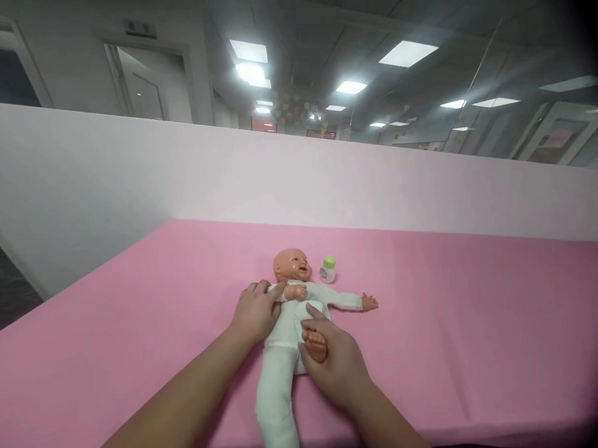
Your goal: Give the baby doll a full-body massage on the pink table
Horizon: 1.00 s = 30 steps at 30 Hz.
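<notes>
A baby doll in a white outfit lies on its back, its head toward the far side of the pink-covered table. My left hand is closed round the doll's bent arm at the chest, and the doll's small hand shows beyond my fingers. One leg of the doll is folded up over its belly. My right hand grips that leg near the bare foot. The doll's other arm stretches out to the right, and its other leg points toward me.
A small bottle with a green cap stands right of the doll's head. The pink cover has light creases at the right. A low white partition runs behind the table, with doors and ceiling lights beyond.
</notes>
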{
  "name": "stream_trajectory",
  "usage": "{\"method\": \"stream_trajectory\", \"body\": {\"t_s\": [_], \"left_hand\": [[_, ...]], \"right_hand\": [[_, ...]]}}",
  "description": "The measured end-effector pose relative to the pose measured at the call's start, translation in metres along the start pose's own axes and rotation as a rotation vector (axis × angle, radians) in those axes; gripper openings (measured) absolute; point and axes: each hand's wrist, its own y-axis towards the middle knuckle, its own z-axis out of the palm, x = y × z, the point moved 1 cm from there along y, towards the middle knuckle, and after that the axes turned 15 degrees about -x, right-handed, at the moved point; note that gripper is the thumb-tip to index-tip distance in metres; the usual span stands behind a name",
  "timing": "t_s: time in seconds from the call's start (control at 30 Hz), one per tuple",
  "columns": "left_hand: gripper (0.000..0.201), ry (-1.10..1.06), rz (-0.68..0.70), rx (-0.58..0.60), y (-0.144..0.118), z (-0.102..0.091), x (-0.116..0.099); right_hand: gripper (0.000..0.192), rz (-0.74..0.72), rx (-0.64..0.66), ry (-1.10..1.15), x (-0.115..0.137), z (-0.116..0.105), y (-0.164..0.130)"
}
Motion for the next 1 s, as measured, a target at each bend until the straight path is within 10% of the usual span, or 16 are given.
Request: {"method": "stream_trajectory", "body": {"t_s": [0.57,1.0], "left_hand": [[0.05,-0.275,-0.211,0.034,0.005,-0.011,0.017],[0.049,-0.417,-0.608,-0.017,0.001,-0.003,0.051]], "right_hand": [[0.029,0.082,-0.013,0.044,-0.001,0.003,0.002],[0.047,-0.222,-0.124,0.096,-0.016,-0.063,-0.102]]}}
